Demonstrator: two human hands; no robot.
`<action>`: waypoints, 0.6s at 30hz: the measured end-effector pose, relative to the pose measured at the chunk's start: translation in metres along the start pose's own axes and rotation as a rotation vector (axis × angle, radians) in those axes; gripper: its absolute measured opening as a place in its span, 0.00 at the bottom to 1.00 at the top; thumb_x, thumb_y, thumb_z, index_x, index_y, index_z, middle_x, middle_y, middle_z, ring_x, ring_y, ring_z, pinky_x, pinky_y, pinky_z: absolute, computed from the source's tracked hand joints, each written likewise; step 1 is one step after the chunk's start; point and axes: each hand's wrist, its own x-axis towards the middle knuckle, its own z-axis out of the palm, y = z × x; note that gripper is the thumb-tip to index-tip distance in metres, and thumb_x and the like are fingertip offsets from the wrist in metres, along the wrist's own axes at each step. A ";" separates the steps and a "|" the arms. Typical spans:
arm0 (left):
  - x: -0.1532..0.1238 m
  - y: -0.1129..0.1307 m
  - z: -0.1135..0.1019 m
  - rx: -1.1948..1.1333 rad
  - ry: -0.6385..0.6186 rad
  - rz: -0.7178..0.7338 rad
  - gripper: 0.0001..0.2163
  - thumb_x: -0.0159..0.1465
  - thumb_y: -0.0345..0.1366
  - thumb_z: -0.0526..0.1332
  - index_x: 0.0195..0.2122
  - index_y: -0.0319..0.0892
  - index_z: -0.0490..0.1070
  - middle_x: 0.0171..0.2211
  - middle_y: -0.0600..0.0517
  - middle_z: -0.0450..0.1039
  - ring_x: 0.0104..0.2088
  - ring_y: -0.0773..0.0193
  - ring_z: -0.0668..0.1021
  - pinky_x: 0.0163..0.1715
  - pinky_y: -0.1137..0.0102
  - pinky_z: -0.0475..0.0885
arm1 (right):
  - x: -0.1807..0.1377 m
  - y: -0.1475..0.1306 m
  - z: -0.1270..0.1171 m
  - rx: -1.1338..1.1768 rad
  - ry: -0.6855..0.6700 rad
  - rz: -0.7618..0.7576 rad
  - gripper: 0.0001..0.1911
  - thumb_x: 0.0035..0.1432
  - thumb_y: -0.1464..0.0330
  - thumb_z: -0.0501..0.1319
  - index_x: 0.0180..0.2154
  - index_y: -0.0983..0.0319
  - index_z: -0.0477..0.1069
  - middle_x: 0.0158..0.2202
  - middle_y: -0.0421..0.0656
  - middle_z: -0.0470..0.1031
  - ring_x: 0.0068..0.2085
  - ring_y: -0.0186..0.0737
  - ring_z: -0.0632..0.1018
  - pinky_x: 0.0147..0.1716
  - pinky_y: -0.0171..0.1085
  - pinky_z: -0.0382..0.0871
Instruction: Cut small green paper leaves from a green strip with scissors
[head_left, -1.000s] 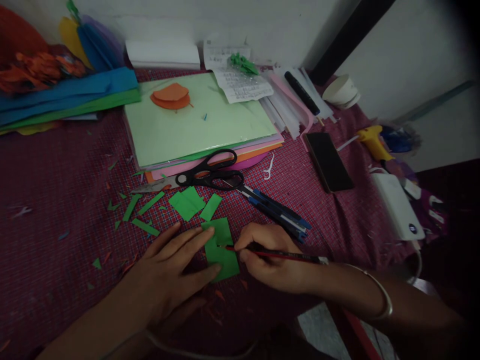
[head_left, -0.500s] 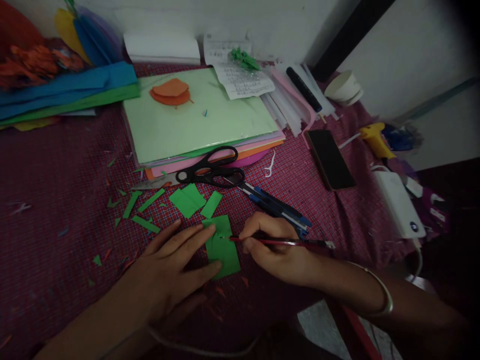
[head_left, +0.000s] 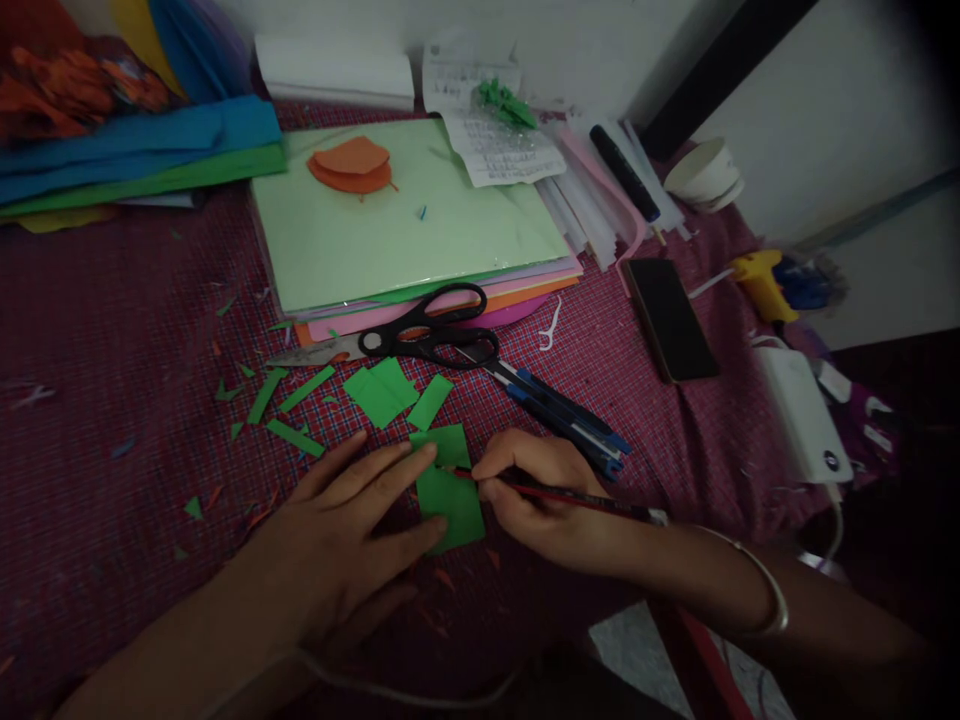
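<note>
Spread flat, my left hand [head_left: 352, 535] presses its fingertips on the left side of a green paper rectangle [head_left: 459, 510]. My right hand [head_left: 544, 500] pinches a dark red pencil [head_left: 570, 494], whose tip touches the paper near my left fingertips. Just beyond the rectangle lie smaller green paper pieces [head_left: 381, 390] and narrow strips. Black-handled scissors [head_left: 427, 335] rest behind them, blades pointing left. A blue and black box cutter [head_left: 559, 412] lies past my right hand, partly under the scissors' handle.
A stack of coloured paper sheets [head_left: 420, 240] carries an orange paper cutout [head_left: 351, 165]. To its right are a black marker [head_left: 624, 172], a phone [head_left: 670, 320], a white cup [head_left: 703, 175], a yellow glue gun [head_left: 763, 285] and a white power bank [head_left: 802, 415]. Paper scraps litter the checked cloth [head_left: 150, 330].
The pencil tip has shifted slightly left on the green paper, toward my left fingertips. The whole view has tilted a little. Both hands keep their grip and place.
</note>
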 end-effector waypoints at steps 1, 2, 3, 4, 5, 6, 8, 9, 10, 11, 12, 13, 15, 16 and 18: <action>0.000 0.000 0.000 0.001 0.005 0.000 0.13 0.59 0.37 0.60 0.45 0.55 0.73 0.64 0.50 0.53 0.60 0.50 0.63 0.58 0.49 0.52 | 0.000 0.000 0.000 -0.004 0.011 0.006 0.05 0.52 0.76 0.54 0.30 0.62 0.66 0.23 0.36 0.68 0.23 0.30 0.71 0.23 0.30 0.62; 0.000 0.000 0.000 0.001 0.007 0.001 0.13 0.59 0.38 0.61 0.45 0.55 0.73 0.64 0.51 0.54 0.60 0.50 0.63 0.58 0.49 0.52 | 0.000 -0.001 -0.001 -0.002 0.017 0.015 0.06 0.52 0.76 0.54 0.30 0.62 0.66 0.23 0.36 0.68 0.23 0.30 0.70 0.23 0.29 0.62; 0.000 0.000 0.000 0.002 0.008 0.001 0.13 0.59 0.39 0.61 0.46 0.56 0.73 0.64 0.51 0.54 0.60 0.50 0.63 0.59 0.49 0.52 | -0.001 -0.001 -0.001 0.006 0.018 0.027 0.05 0.53 0.76 0.54 0.30 0.62 0.67 0.23 0.36 0.69 0.23 0.30 0.70 0.22 0.29 0.62; 0.000 0.000 0.000 0.003 0.006 0.003 0.13 0.59 0.39 0.61 0.46 0.56 0.72 0.64 0.51 0.54 0.60 0.50 0.63 0.59 0.49 0.52 | -0.001 0.000 -0.002 0.021 0.013 0.037 0.05 0.53 0.76 0.54 0.30 0.62 0.67 0.23 0.36 0.69 0.23 0.30 0.70 0.22 0.29 0.63; 0.000 -0.001 0.000 0.006 0.004 0.006 0.13 0.59 0.39 0.61 0.46 0.56 0.72 0.64 0.51 0.55 0.60 0.50 0.63 0.59 0.49 0.52 | -0.002 0.000 -0.003 0.041 0.002 0.043 0.05 0.54 0.76 0.54 0.29 0.62 0.67 0.23 0.37 0.69 0.24 0.31 0.71 0.22 0.30 0.63; 0.000 -0.001 0.000 0.008 0.001 0.008 0.14 0.59 0.38 0.61 0.47 0.56 0.72 0.64 0.51 0.54 0.60 0.50 0.63 0.59 0.49 0.52 | -0.003 0.000 -0.004 0.058 -0.009 0.041 0.05 0.54 0.76 0.54 0.29 0.62 0.67 0.23 0.37 0.69 0.24 0.31 0.71 0.22 0.30 0.63; -0.001 -0.001 0.000 0.008 -0.004 0.009 0.14 0.59 0.38 0.61 0.47 0.55 0.72 0.64 0.51 0.54 0.60 0.49 0.63 0.58 0.48 0.52 | -0.004 0.001 -0.004 0.071 -0.041 0.034 0.06 0.54 0.76 0.54 0.28 0.63 0.67 0.22 0.38 0.69 0.23 0.31 0.71 0.22 0.30 0.64; -0.001 -0.001 0.000 0.005 -0.008 0.008 0.14 0.58 0.38 0.61 0.47 0.55 0.72 0.64 0.51 0.54 0.60 0.49 0.62 0.58 0.48 0.52 | -0.004 0.001 -0.004 0.067 -0.052 0.022 0.06 0.53 0.76 0.54 0.28 0.63 0.68 0.22 0.38 0.69 0.23 0.31 0.71 0.22 0.30 0.63; -0.001 -0.001 0.000 0.001 -0.012 0.006 0.14 0.58 0.39 0.62 0.46 0.55 0.72 0.64 0.51 0.54 0.60 0.49 0.62 0.58 0.48 0.52 | -0.005 0.001 -0.004 0.057 -0.062 0.011 0.05 0.53 0.76 0.54 0.28 0.64 0.68 0.22 0.38 0.70 0.23 0.31 0.71 0.22 0.30 0.63; -0.001 -0.001 0.000 -0.001 -0.014 0.006 0.14 0.58 0.39 0.62 0.46 0.56 0.72 0.64 0.51 0.54 0.60 0.49 0.62 0.58 0.48 0.52 | -0.005 0.001 -0.003 0.047 -0.067 -0.002 0.05 0.52 0.76 0.55 0.28 0.64 0.68 0.22 0.38 0.70 0.23 0.31 0.71 0.22 0.30 0.63; -0.001 -0.001 0.000 0.000 -0.014 0.006 0.14 0.58 0.38 0.62 0.47 0.56 0.72 0.64 0.50 0.53 0.60 0.49 0.62 0.58 0.48 0.51 | -0.005 0.002 -0.003 0.036 -0.068 -0.015 0.05 0.52 0.76 0.55 0.28 0.64 0.68 0.22 0.38 0.70 0.22 0.31 0.71 0.22 0.30 0.63; -0.001 -0.001 0.001 0.003 -0.012 0.008 0.15 0.58 0.38 0.62 0.47 0.55 0.72 0.65 0.50 0.53 0.60 0.49 0.62 0.58 0.48 0.51 | -0.005 0.002 -0.002 0.027 -0.068 -0.026 0.05 0.52 0.76 0.55 0.28 0.64 0.68 0.22 0.38 0.70 0.22 0.31 0.71 0.22 0.30 0.62; -0.001 -0.001 0.001 0.009 -0.004 0.017 0.15 0.58 0.36 0.61 0.47 0.55 0.72 0.65 0.50 0.52 0.60 0.49 0.62 0.58 0.48 0.51 | -0.004 0.002 -0.001 0.007 -0.062 -0.039 0.05 0.52 0.76 0.55 0.29 0.63 0.68 0.22 0.37 0.69 0.22 0.30 0.70 0.22 0.30 0.61; -0.001 -0.001 0.001 0.009 0.001 0.019 0.14 0.58 0.36 0.60 0.47 0.55 0.72 0.65 0.50 0.52 0.60 0.49 0.61 0.58 0.48 0.51 | -0.004 0.001 0.000 -0.004 -0.053 -0.041 0.05 0.52 0.76 0.55 0.29 0.63 0.67 0.22 0.37 0.69 0.22 0.30 0.70 0.22 0.30 0.61; -0.001 -0.001 0.002 0.008 0.003 0.019 0.14 0.59 0.36 0.60 0.47 0.55 0.71 0.65 0.51 0.52 0.60 0.49 0.62 0.58 0.47 0.51 | -0.002 0.000 0.000 -0.021 -0.041 -0.036 0.05 0.52 0.76 0.55 0.29 0.63 0.67 0.21 0.36 0.67 0.21 0.29 0.69 0.21 0.30 0.60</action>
